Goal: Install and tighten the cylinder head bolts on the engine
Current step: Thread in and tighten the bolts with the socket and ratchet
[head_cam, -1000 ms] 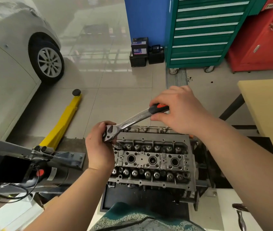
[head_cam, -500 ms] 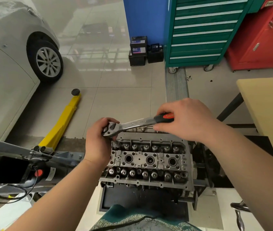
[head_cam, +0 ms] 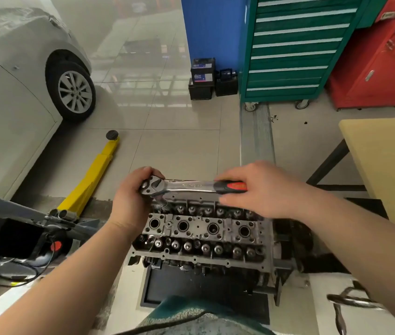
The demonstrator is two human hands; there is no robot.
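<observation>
Standing nearest the camera, the cylinder head [head_cam: 201, 234] sits on its engine stand with four round bores in a row along its middle. At its far left corner a ratchet wrench [head_cam: 182, 187] stands on a short socket reaching down toward a bolt that is too hidden to make out. The left hand [head_cam: 130, 201] curls round the ratchet's head, thumb over the top and fingers wrapped behind it. The right hand [head_cam: 261, 189] grips the red-and-black handle, fingers curled over it from the far side, the chrome shank lying level between the two hands. Beyond them a yellow jack [head_cam: 92, 175] lies on the tiled floor, then a grey car [head_cam: 22, 76], batteries [head_cam: 202, 77] and a green tool cabinet [head_cam: 293, 49].
</observation>
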